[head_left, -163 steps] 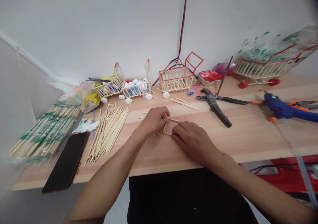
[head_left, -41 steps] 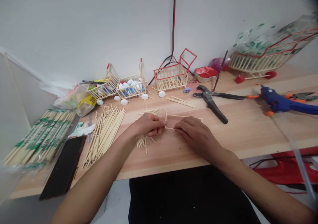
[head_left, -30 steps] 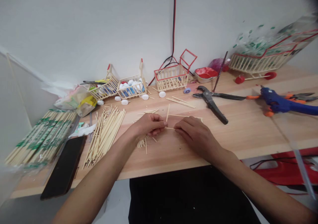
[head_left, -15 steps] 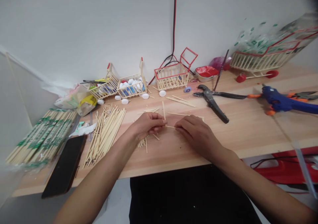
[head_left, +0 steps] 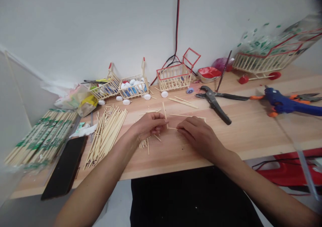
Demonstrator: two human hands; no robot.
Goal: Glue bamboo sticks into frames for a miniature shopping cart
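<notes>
My left hand (head_left: 152,123) pinches a short wooden stick (head_left: 164,110) that points up and away from me, leaning slightly left. My right hand (head_left: 197,131) is closed on the end of a second wooden stick (head_left: 173,128), which lies almost level. The two sticks meet at a corner near my left fingertips; whether they are joined there I cannot tell. Beneath and beside my left hand lie several short cut sticks (head_left: 148,146). Just beyond my right hand a longer stick (head_left: 186,115) rests on the table.
Loose chopsticks (head_left: 110,133), wrapped chopsticks (head_left: 47,136) and a phone (head_left: 64,166) lie left. Small stick carts (head_left: 173,79) line the wall beside a red paint dish (head_left: 209,73). Pliers (head_left: 213,104) and a blue glue gun (head_left: 281,101) lie right, a larger cart (head_left: 261,64) behind.
The upright stick in my left hand has tipped slightly to the left. My right hand keeps its place, and the camera view has shifted a little.
</notes>
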